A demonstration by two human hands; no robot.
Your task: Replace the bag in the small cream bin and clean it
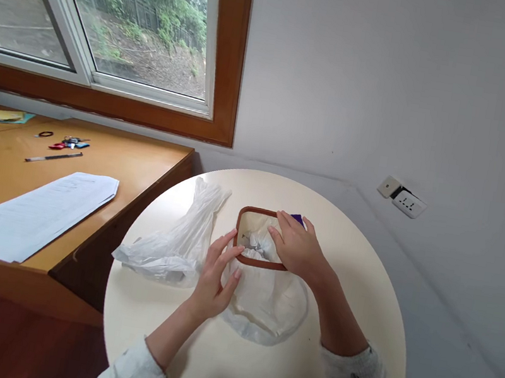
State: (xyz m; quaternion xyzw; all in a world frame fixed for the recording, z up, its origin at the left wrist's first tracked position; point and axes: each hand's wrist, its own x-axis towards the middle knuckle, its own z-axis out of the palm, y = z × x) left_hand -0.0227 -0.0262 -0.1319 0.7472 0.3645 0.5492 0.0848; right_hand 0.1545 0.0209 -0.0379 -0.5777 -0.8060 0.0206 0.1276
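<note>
A brown, round-cornered rim (pixel 260 264), translucent white plastic film (pixel 267 293) inside and below it, sits between the hands over the round cream table (pixel 140 318). The left hand (pixel 215 279), fingers spread, touches its left side; the right hand (pixel 300 248) covers its right, grip and long axis untellable. Print on the white paper sheets (pixel 47 211) is illegible.

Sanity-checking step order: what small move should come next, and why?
I'd probably use the right hand to spread the white plastic inside the brown rim, with the left hand steadying its near-left corner. That plastic looks bunched, and both hands are at the rim.
</note>
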